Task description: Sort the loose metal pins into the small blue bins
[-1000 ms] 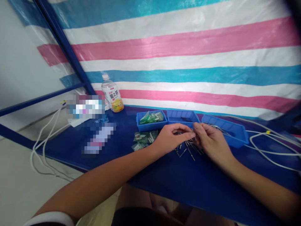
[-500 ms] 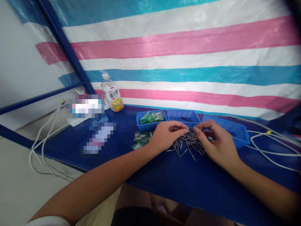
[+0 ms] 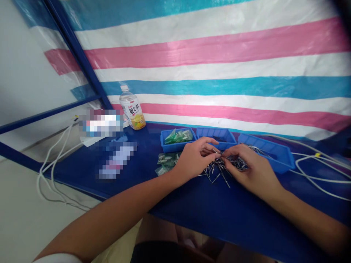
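Note:
Over a loose pile of thin metal rods [image 3: 217, 168], my two hands meet at their fingertips. My left hand [image 3: 192, 155] is closed in a pinch on a thin metal rod [image 3: 215, 151], of which only a small bright part shows. From the other side, my right hand [image 3: 251, 164] pinches with thumb and index finger close to the left thumb. What its tips hold is too small to make out. The rods lie pointing in many directions on the blue table, partly hidden by both hands.
Behind the hands stand a blue bin [image 3: 178, 146] with green packets, a middle blue bin [image 3: 216, 134] with dark pieces, and a right blue bin [image 3: 276, 153] with some rods. Small plastic bags [image 3: 166, 160] lie by my left wrist. A drink bottle [image 3: 133, 109] and white cables [image 3: 318, 171] flank them.
My fingertips have come closer together and slightly lower over the pile. The rod that spanned the gap between my hands is now mostly hidden by fingers. The view has shifted slightly.

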